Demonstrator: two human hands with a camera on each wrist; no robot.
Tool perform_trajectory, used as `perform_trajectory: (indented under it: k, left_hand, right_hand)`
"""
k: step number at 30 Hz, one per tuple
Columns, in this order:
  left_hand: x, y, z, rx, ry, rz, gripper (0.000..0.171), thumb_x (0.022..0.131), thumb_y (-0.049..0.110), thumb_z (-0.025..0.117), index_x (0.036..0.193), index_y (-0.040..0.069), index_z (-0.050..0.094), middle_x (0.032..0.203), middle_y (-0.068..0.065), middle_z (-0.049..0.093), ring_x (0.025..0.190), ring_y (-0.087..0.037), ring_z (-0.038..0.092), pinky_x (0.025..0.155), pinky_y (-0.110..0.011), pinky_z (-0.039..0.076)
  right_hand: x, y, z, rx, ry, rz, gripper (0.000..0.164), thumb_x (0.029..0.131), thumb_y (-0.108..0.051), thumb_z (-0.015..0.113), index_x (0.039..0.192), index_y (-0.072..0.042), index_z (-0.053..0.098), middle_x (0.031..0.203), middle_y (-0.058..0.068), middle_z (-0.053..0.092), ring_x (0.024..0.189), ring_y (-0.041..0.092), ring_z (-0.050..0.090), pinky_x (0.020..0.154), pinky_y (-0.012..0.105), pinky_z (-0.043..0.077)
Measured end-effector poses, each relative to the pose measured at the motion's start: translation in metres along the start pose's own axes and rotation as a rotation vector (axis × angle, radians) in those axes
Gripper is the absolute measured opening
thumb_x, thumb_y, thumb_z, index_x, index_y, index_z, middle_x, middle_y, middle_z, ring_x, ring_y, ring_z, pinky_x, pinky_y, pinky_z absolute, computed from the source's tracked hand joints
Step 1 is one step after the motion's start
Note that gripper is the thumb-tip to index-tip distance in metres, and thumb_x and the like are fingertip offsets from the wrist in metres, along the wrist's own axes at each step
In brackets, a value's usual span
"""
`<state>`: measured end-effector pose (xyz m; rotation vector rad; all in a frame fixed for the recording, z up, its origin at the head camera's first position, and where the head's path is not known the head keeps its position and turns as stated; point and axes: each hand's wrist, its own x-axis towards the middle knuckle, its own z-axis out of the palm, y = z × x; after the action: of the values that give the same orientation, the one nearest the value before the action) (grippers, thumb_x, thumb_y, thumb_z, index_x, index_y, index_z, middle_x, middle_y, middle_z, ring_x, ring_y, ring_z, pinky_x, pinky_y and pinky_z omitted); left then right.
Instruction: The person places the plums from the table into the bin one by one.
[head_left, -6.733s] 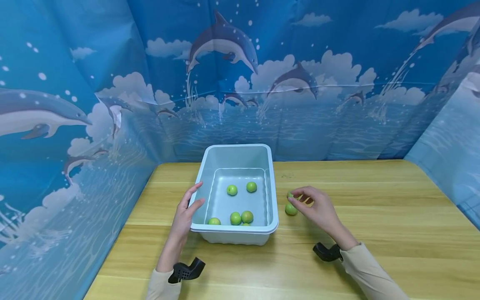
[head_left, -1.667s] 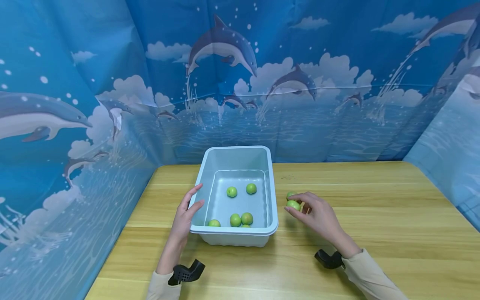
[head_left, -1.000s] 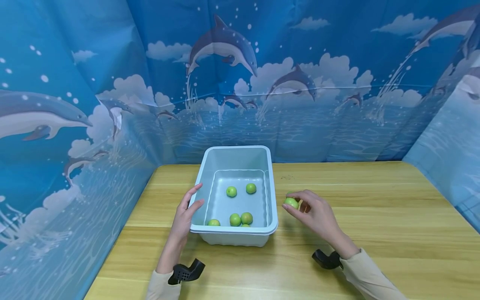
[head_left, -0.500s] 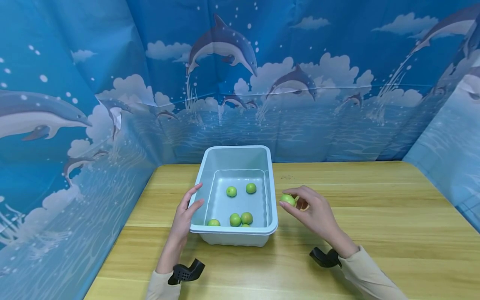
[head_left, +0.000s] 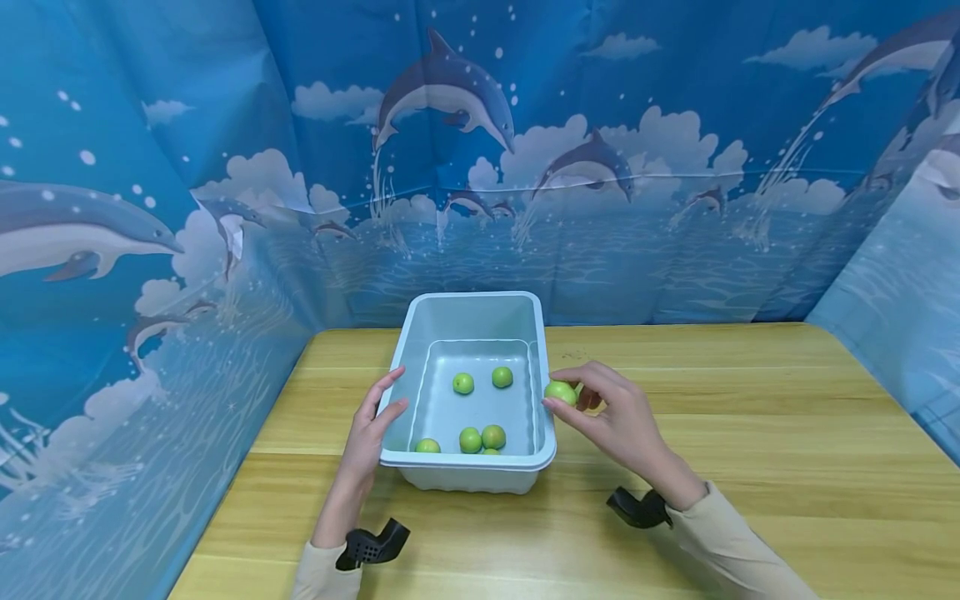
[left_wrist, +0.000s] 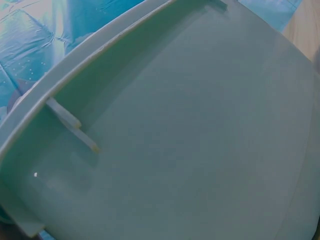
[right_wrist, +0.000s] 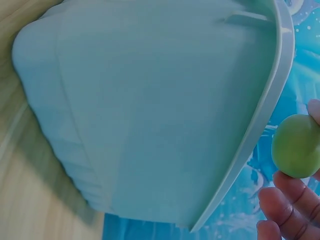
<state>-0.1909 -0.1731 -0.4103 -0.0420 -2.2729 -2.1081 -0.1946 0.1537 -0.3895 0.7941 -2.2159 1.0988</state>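
Note:
A light blue-grey plastic bin (head_left: 472, 475) stands on the wooden table with several small round green fruits lying inside, such as one green fruit (head_left: 463, 383) toward the back. My left hand (head_left: 369, 429) holds the bin's left rim, thumb over the edge; its other fingers are partly hidden. At the right rim, my right hand (head_left: 611, 408) pinches another smooth green fruit (right_wrist: 298, 146) between thumb and fingertips. In the right wrist view this fruit is up beside the rim, outside the bin's wall. The left wrist view holds only the bin's outer side (left_wrist: 190, 125).
The wooden table (head_left: 720, 433) extends to the right and in front of the bin. A blue dolphin-print sheet (head_left: 465, 242) hangs behind the table and along both sides. Black cameras sit on the wrists, including the left wrist camera (head_left: 375, 542).
My right hand has gripped a green fruit from the table, lifted it and carried it left to the bin's right rim. The second fruit beside it is now out of sight. My left hand stays put.

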Motion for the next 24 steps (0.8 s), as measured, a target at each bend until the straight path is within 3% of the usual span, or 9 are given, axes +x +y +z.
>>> perform_trajectory:
  k: [24]
  left_hand:
    - [0.001, -0.001, 0.000, 0.002, 0.006, 0.004, 0.044, 0.097, 0.020, 0.052, 0.141, 0.022, 0.044, 0.153, -0.002, 0.022, 0.140, -0.022, 0.012, 0.110, -0.052, 0.008]
  right_hand:
    - [0.019, -0.018, 0.018, 0.031, -0.055, -0.105, 0.032, 0.077, -0.026, 0.080, 0.106, -0.019, 0.070, 0.091, -0.011, 0.061, 0.070, 0.009, 0.053, 0.059, 0.023, 0.046]
